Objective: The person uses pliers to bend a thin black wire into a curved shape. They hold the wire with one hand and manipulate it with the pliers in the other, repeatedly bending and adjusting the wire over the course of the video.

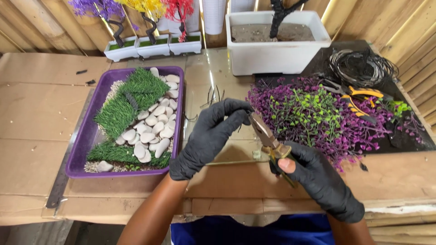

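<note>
1. Right hand (320,179), black-gloved, near the front edge of the tabletop (41,118): closed around the yellow-and-black handles of a pair of pliers (268,140), whose metal nose points up and to the left.
2. Left hand (210,134), black-gloved, just left of the pliers: fingers curled, fingertips pinched at the plier nose on what looks like a short thin wire; the piece itself is too small to make out clearly.
3. Pliers, handling: judged rigid, fairly heavy for their size, grips non-slip; best held at the handles, as now.
4. Wire piece, handling: judged light, springy, easy to drop and sharp at a cut end; best pinched close to the plier nose.
5. Loose dark wire offcuts (213,96), on the tabletop just beyond the left hand.
6. Purple tray (84,140), left of centre: holds strips of artificial grass, white pebbles (154,129) and fine gravel.
7. Heap of purple and green artificial foliage (318,115), right of the hands; soft and light by the look of it.
8. Second yellow-handled tool (361,97), lying on the foliage.
9. Coil of dark wire (361,68), towards the far right corner.
10. Large white planter (277,43) with soil and a dark trunk, at the far edge.
11. Three small white pots (152,45) with purple, yellow and red artificial trees, far edge, left of the planter.
</note>
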